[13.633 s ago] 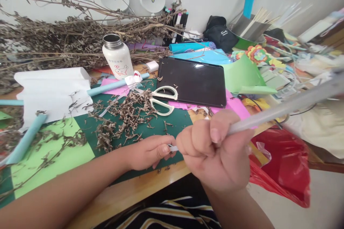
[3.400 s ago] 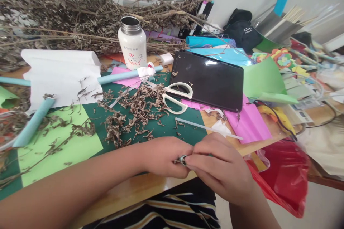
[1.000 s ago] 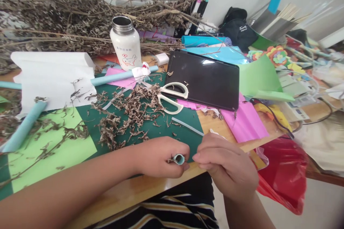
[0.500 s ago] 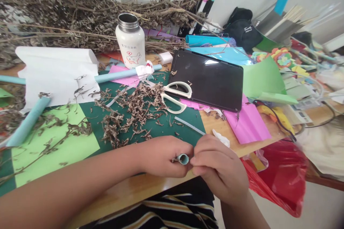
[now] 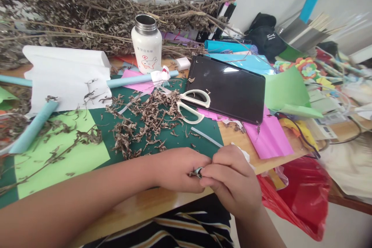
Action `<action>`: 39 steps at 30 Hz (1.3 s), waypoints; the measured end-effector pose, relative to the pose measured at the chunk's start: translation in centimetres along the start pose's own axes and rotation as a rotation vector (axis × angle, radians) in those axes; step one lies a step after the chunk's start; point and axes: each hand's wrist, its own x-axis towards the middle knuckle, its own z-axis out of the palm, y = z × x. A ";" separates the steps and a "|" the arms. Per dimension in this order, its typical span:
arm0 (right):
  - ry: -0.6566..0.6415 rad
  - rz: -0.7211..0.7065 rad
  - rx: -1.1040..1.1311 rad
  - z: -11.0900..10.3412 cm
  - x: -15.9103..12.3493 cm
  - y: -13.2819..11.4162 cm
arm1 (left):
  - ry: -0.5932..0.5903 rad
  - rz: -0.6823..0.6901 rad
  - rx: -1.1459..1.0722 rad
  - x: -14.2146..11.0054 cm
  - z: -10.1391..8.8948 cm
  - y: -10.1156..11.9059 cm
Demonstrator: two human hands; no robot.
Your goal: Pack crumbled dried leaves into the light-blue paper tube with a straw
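Note:
My left hand (image 5: 181, 168) is wrapped round a light-blue paper tube (image 5: 198, 171), and only its open end shows, with bits of dried leaf at the rim. Against that end press the bunched fingertips of my right hand (image 5: 234, 182); whatever they pinch, if anything, is hidden. Beyond my hands, a heap of crumbled dry leaves (image 5: 151, 118) covers part of the dark green mat (image 5: 203, 124). White-handled scissors (image 5: 193, 115) lie at the heap's right side, their blades out of sight. A thin translucent stick (image 5: 207, 137) rests just past my knuckles.
Behind the mat stand an uncapped white bottle (image 5: 147, 48) and a bank of dried branches (image 5: 87, 15). A black tablet (image 5: 228, 89) lies to the right. More blue tubes (image 5: 35, 128) and white paper (image 5: 68, 79) are leftward. A red plastic bag (image 5: 299, 193) hangs by the table edge.
My right hand has moved left onto the tube's open end, which now is mostly covered by its fingertips. My left hand keeps its grip. The whole view has shifted slightly.

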 end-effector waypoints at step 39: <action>-0.035 0.040 -0.167 -1.4 0.3 -0.9 | 0.016 -0.017 0.049 0.1 -0.2 0.5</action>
